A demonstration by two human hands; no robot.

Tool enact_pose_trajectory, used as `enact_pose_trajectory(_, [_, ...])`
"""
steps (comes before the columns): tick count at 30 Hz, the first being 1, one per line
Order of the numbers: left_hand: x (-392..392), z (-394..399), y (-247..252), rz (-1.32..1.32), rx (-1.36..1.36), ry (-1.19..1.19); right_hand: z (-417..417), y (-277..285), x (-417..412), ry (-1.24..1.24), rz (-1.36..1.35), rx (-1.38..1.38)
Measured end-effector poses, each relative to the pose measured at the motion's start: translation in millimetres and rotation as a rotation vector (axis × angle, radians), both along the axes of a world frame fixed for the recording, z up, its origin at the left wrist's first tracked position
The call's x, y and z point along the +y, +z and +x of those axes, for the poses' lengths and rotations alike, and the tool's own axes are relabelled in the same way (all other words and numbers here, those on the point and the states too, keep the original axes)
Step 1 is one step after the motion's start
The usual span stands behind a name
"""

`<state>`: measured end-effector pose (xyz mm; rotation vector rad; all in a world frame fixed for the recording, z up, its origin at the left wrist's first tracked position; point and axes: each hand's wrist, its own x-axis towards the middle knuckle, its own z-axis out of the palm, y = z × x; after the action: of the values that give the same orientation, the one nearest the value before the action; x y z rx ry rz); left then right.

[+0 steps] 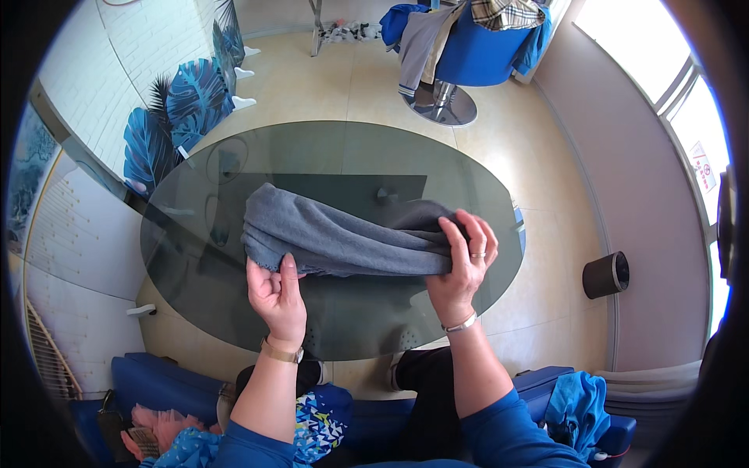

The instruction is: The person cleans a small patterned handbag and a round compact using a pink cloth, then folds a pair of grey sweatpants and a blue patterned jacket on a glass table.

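A bunched piece of grey fabric (345, 237), perhaps a garment, stretches between my two hands above an oval dark glass table. My left hand (278, 295) pinches its lower left end between thumb and fingers, near a rough-looking edge. At the right end, my right hand (464, 257) grips the gathered cloth from above, with a ring on one finger. The cloth sags in long folds, and a darker part behind it near my right hand is slightly blurred. Some of my left fingertips are hidden by the cloth.
The glass table (351, 327) spans the middle. Beyond it stands a blue swivel chair (483, 55) draped with clothes. A dark waste bin (605, 275) is at the right wall, and leaf-patterned panels (196, 99) stand at the left. Clothes lie on the blue sofa (164, 380) around me.
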<state>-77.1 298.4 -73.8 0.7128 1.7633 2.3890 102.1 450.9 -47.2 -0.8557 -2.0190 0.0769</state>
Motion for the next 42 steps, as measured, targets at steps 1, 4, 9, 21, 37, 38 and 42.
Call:
enact_pose_trajectory(1, [3,5,4,0.035,-0.091,-0.032,3,-3,3,-0.048,0.020,-0.006])
enact_pose_trajectory(4, [-2,-11,-23,-0.078,-0.525,-0.193,12,-43,20,-0.112,-0.282,-0.356])
enact_pose_trajectory(9, [-8,-30,-58,-0.110,-0.865,-0.308,-1,-77,19,-0.066,-0.296,-0.469])
enact_pose_trajectory(21, [-11,-37,-34,0.180,-1.135,-0.436,7,-28,7,1.203,-1.662,0.374])
enact_pose_trajectory(37, [-36,-88,-73,0.188,-0.884,-0.072,-1,-47,-11,0.298,-0.566,-0.652])
enact_pose_trajectory(38, [-32,-90,-76,0.199,-0.868,-0.085,4,-52,-8,0.267,-0.536,-0.625])
enact_pose_trajectory(42, [-32,-90,-81,0.242,-0.909,-0.060,-2,-44,-20,0.278,-0.550,-0.732])
